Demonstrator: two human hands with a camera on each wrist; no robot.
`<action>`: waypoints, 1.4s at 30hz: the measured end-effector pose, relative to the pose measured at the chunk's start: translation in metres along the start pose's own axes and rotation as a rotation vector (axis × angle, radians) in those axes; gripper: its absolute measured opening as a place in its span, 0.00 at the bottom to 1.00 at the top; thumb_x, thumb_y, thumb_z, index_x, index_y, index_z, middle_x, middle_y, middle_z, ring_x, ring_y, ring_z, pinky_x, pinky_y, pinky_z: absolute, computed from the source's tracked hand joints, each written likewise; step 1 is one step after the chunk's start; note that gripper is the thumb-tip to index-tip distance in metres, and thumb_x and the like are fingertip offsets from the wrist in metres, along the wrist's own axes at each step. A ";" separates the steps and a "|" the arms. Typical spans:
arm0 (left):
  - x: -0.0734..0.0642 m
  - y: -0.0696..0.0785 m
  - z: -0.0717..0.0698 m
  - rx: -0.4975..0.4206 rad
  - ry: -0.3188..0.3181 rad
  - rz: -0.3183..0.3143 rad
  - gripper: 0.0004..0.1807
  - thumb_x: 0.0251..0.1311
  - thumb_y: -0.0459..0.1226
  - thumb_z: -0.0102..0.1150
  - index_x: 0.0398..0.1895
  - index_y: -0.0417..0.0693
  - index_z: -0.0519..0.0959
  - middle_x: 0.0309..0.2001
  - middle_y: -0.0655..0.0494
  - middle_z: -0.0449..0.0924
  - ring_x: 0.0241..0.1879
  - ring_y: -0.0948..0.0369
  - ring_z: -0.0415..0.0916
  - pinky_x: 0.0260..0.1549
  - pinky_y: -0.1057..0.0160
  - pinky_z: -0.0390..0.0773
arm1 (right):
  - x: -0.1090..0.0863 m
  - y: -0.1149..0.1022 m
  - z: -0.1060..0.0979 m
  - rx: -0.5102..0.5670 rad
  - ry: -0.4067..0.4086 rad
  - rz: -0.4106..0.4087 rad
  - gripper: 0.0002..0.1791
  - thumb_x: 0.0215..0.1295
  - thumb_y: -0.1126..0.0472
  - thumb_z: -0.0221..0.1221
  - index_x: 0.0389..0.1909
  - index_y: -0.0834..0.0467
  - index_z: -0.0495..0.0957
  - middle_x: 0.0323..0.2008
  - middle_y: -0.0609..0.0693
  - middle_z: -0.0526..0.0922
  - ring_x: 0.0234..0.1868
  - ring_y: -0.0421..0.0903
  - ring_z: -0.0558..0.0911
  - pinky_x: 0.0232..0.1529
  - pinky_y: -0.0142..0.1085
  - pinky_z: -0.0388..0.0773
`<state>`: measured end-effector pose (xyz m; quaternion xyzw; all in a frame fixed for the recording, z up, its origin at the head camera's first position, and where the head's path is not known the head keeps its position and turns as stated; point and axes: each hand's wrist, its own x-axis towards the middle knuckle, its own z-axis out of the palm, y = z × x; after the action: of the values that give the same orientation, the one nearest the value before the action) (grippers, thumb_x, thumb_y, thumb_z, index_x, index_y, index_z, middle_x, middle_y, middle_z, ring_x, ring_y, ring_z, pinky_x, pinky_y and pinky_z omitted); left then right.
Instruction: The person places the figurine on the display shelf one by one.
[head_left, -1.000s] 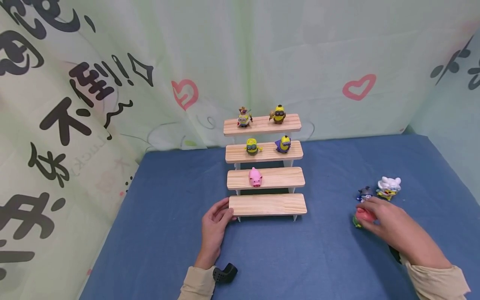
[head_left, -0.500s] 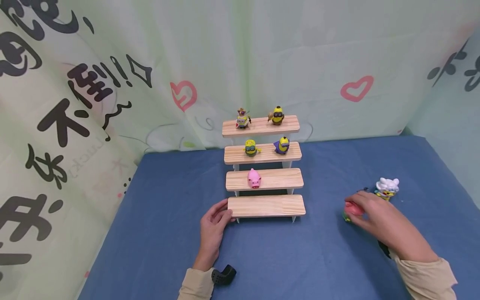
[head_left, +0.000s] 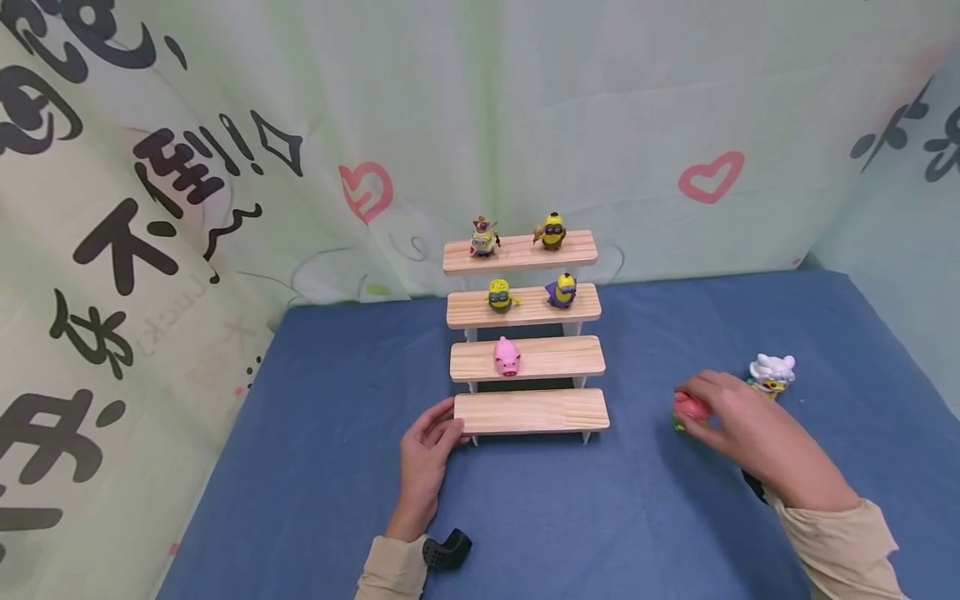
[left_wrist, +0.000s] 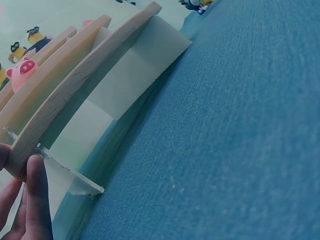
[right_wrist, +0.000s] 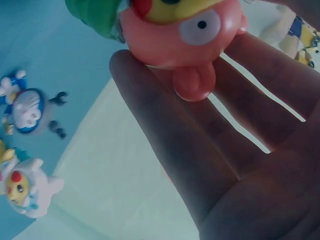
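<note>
Over the blue cloth on the right, my right hand (head_left: 750, 433) grips a small figurine (head_left: 690, 406) with a salmon-red head and a green body. The right wrist view shows its round eye and the fingers along the head (right_wrist: 175, 42). My left hand (head_left: 425, 462) holds the left end of the lowest step of a four-tier wooden display stand (head_left: 532, 411), its fingertips around the board's corner in the left wrist view. A pink pig figurine (head_left: 507, 358) stands on the second step from the bottom, left of centre.
Yellow minion figurines (head_left: 500, 297) stand in pairs on the upper two steps. A white-hooded figurine (head_left: 771, 373) stands on the blue cloth (head_left: 315, 433) beyond the right hand, near a blue-grey figurine (right_wrist: 27, 110). A printed curtain (head_left: 585, 125) hangs behind the stand.
My right hand has moved left and slightly away from me, carrying the red-and-green figurine towards the stand. My left hand stays on the lowest step.
</note>
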<state>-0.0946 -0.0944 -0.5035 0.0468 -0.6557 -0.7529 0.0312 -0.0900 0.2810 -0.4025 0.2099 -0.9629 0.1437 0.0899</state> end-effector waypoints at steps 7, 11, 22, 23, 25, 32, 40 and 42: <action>0.000 0.001 -0.001 -0.008 0.009 0.001 0.22 0.63 0.30 0.64 0.61 0.36 0.75 0.57 0.39 0.77 0.43 0.62 0.82 0.41 0.65 0.85 | 0.014 -0.018 -0.007 0.016 -0.004 0.020 0.13 0.53 0.64 0.72 0.39 0.62 0.82 0.37 0.56 0.82 0.37 0.50 0.78 0.34 0.45 0.80; 0.000 0.001 -0.002 -0.015 0.006 0.005 0.22 0.63 0.30 0.64 0.61 0.36 0.75 0.57 0.39 0.77 0.43 0.62 0.82 0.41 0.65 0.85 | 0.021 -0.026 -0.009 0.035 0.029 -0.007 0.12 0.52 0.65 0.72 0.38 0.62 0.82 0.37 0.55 0.82 0.38 0.50 0.78 0.35 0.46 0.80; -0.001 0.000 -0.003 -0.009 0.006 -0.005 0.23 0.63 0.31 0.64 0.61 0.37 0.75 0.57 0.39 0.77 0.43 0.61 0.82 0.41 0.66 0.85 | 0.035 -0.041 -0.015 0.047 0.054 -0.046 0.12 0.53 0.66 0.72 0.38 0.60 0.82 0.38 0.53 0.82 0.37 0.48 0.77 0.36 0.44 0.80; -0.001 0.000 -0.003 -0.007 0.005 -0.006 0.23 0.63 0.31 0.64 0.61 0.37 0.75 0.57 0.39 0.77 0.43 0.61 0.82 0.41 0.66 0.85 | 0.037 -0.042 -0.016 0.048 0.054 -0.047 0.12 0.53 0.66 0.72 0.39 0.60 0.82 0.38 0.53 0.82 0.37 0.48 0.78 0.36 0.44 0.80; -0.001 -0.001 -0.003 -0.003 0.005 -0.005 0.23 0.63 0.31 0.64 0.61 0.37 0.75 0.57 0.39 0.77 0.43 0.61 0.82 0.41 0.66 0.85 | 0.039 -0.044 -0.016 0.053 0.053 -0.051 0.12 0.54 0.65 0.72 0.39 0.60 0.82 0.38 0.53 0.82 0.38 0.48 0.77 0.36 0.44 0.80; -0.001 -0.001 -0.003 -0.004 0.000 -0.005 0.23 0.63 0.32 0.65 0.61 0.36 0.75 0.57 0.39 0.77 0.43 0.61 0.82 0.41 0.66 0.85 | 0.047 -0.051 -0.016 0.060 0.057 -0.057 0.13 0.53 0.66 0.72 0.40 0.61 0.83 0.39 0.54 0.82 0.38 0.48 0.78 0.37 0.44 0.81; 0.000 0.000 -0.001 -0.002 0.000 -0.007 0.23 0.63 0.32 0.65 0.61 0.37 0.75 0.56 0.39 0.78 0.43 0.61 0.82 0.41 0.65 0.86 | 0.056 -0.058 -0.019 0.056 0.048 -0.055 0.13 0.55 0.65 0.72 0.40 0.61 0.83 0.39 0.54 0.82 0.39 0.48 0.77 0.38 0.45 0.82; 0.000 0.000 -0.001 -0.002 -0.002 -0.006 0.23 0.63 0.32 0.65 0.61 0.37 0.75 0.57 0.39 0.78 0.43 0.61 0.82 0.41 0.65 0.86 | 0.058 -0.059 -0.020 0.050 0.047 -0.060 0.13 0.55 0.65 0.72 0.40 0.61 0.83 0.38 0.54 0.82 0.38 0.48 0.77 0.37 0.44 0.81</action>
<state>-0.0941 -0.0952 -0.5033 0.0483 -0.6550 -0.7536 0.0282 -0.1141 0.2142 -0.3559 0.2376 -0.9499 0.1697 0.1113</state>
